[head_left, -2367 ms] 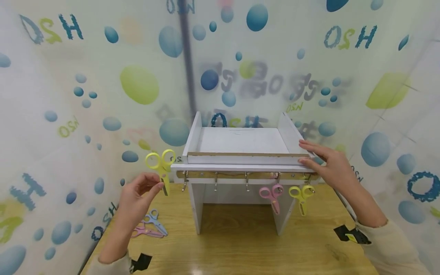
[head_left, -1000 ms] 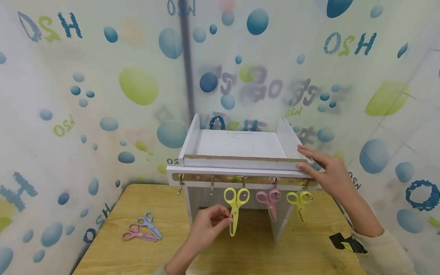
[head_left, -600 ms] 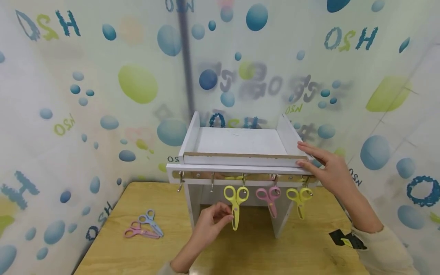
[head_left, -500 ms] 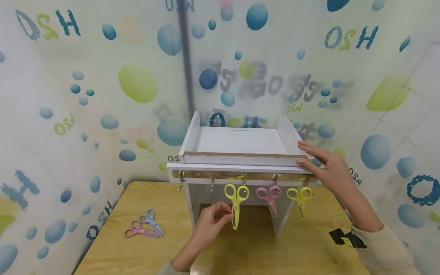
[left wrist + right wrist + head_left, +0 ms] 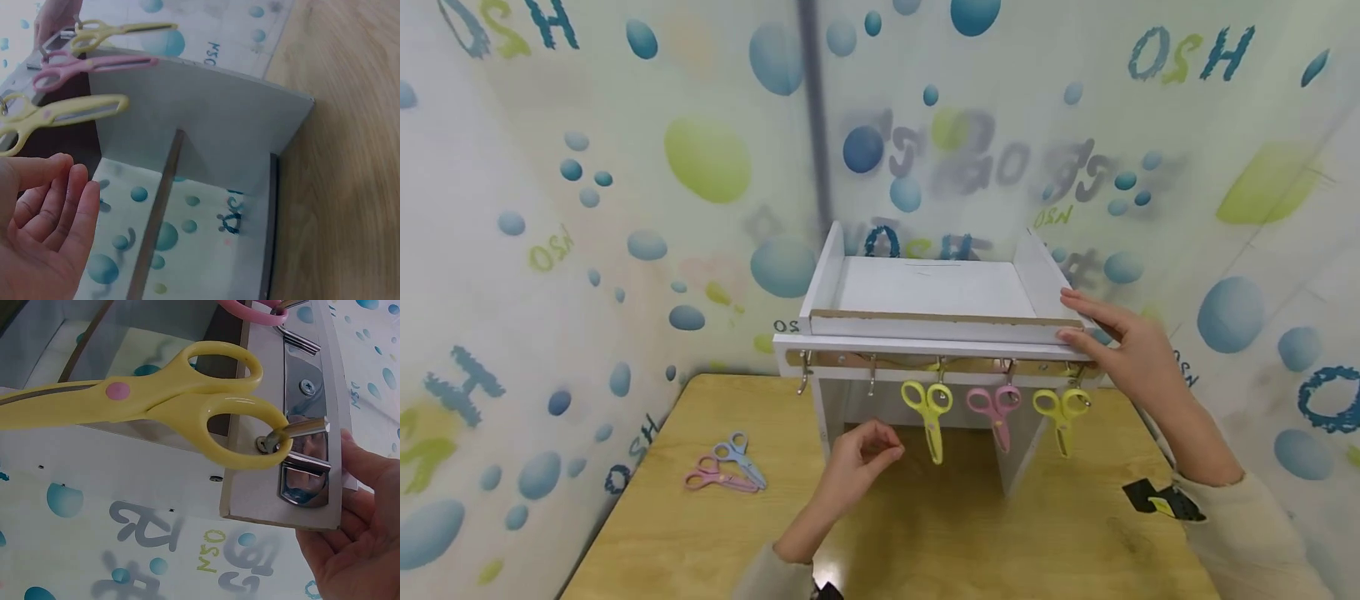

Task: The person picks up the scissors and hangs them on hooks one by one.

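Observation:
My left hand (image 5: 855, 461) is just left of and below the yellow scissors (image 5: 933, 437), its thumb and fingertips together and holding nothing. Those scissors hang by a finger loop from the middle hook of the white shelf (image 5: 940, 328). To their right, pink scissors (image 5: 1001, 430) and another yellow pair (image 5: 1063, 435) hang from hooks of their own. My right hand (image 5: 1131, 354) grips the right end of the shelf, thumb at the front and fingers along the side wall. The right wrist view shows the rightmost yellow scissors (image 5: 137, 397) with one loop over a metal hook (image 5: 306, 428).
Blue scissors (image 5: 739, 458) and pink scissors (image 5: 721, 478) lie overlapping on the wooden table (image 5: 647, 533), left of the shelf. Two hooks at the left, one being the end hook (image 5: 805, 372), carry nothing. A printed curtain (image 5: 715, 233) surrounds the table.
My left hand brought the yellow scissors from the left to the middle hook, then let go and drew slightly away. The scissors now hang there. My right hand has stayed at the shelf's end.

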`<state>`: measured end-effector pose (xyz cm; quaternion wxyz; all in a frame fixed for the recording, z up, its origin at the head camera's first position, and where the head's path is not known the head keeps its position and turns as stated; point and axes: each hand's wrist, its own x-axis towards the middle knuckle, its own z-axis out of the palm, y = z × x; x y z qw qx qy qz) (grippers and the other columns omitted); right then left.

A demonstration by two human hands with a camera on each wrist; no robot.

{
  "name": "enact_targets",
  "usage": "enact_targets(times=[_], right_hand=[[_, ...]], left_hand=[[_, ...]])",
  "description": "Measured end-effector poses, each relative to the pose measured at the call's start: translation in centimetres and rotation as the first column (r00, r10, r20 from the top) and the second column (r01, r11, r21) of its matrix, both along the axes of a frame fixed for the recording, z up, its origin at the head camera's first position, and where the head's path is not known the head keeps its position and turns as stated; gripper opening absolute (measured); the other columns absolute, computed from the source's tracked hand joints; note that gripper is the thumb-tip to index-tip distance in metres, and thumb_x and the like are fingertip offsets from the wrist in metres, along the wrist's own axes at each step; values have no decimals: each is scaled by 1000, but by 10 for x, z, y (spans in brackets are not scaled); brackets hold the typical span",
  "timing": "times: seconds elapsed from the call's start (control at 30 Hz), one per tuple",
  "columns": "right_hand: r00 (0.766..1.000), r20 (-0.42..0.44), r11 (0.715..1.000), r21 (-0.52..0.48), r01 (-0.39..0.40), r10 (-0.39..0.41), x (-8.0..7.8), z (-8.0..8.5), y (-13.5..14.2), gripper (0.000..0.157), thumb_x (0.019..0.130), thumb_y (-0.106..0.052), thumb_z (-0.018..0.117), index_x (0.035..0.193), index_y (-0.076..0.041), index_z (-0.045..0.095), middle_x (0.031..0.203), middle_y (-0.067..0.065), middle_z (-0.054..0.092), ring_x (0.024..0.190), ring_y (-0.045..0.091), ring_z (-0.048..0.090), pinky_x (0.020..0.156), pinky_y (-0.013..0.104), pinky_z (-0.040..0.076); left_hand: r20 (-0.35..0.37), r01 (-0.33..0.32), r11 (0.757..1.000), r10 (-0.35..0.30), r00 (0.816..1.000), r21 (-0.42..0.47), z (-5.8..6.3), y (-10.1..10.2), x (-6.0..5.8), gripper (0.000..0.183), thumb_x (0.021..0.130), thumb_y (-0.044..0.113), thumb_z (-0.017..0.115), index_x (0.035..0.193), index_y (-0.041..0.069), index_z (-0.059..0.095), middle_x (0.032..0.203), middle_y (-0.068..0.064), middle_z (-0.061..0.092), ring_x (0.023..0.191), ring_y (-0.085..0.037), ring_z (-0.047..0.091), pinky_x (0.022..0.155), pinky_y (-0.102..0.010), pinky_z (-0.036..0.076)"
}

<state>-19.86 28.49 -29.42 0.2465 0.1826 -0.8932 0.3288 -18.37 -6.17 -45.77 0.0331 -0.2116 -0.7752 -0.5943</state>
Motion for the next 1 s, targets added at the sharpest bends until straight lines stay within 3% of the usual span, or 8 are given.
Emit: enact_targets(times=[0.23,0.37,0.5,0.6,0.73,0.83,0.93,1.0], right_hand=[[1000,10,1000,-2,-17,17,-4,-1,-1,47,93,-19,71,138,-11,61,143,16,58,121,-28,37,93,-5,34],[1000,4,1000,5,-14,14,-2,-5,0,48,93,-19,71,139,-11,60,143,15,58,122,-28,37,93,-5,33],[1000,-7,1000,0,-11,11,-1,-3,1,47,93,-18,71,139,-11,60,143,17,57,122,-28,37,94,-5,33],[1000,-17,1000,-8,-10,10,-2,-1,1,47,93,-18,71,139,-10,60,142,18,57,122,-28,38,94,-5,33],[999,-32,1000,-15,-15,14,-3,1,2,46,93,-16,71,137,-9,61,141,19,58,121,-28,39,93,-4,35],[999,-35,1000,-15,-23,22,-4,0,2,46,93,-15,71,137,-8,61,141,19,58,121,-27,40,93,-4,36],[999,-32,1000,-13,-29,28,-5,0,1,46,93,-16,71,137,-8,61,142,18,58,121,-27,40,93,-4,36],[999,-24,999,-17,-29,29,-5,0,1,46,93,-16,71,138,-9,61,142,19,58,121,-27,40,93,-4,36]], left_hand=[[12,37,988,-35,999,-151,-25,-36,-8,8,93,13,70,94,5,69,90,-10,73,80,-5,66,72,-21,54],[55,-12,966,27,998,-260,-39,-70,-12,9,93,15,70,95,6,71,92,-9,74,83,-10,69,73,-21,53],[108,-77,944,118,987,-320,-44,-102,-17,10,94,14,68,96,4,70,94,-11,75,84,-13,69,70,-21,51],[149,-138,922,203,968,-363,-44,-124,-20,11,95,13,67,97,2,70,94,-12,74,84,-16,68,68,-22,50],[199,-220,886,321,926,-407,-48,-151,-24,17,96,13,64,102,-3,69,94,-15,73,83,-19,67,67,-24,50],[287,-215,897,338,896,-387,-54,-170,-27,26,98,11,59,108,-12,66,97,-23,72,85,-27,70,71,-30,57],[362,-170,914,310,879,-369,-61,-185,-30,33,100,9,54,112,-22,61,100,-32,70,90,-38,72,76,-38,61],[361,-170,896,331,872,-411,-65,-192,-32,36,100,11,55,112,-23,61,100,-33,70,92,-39,72,79,-41,60]])
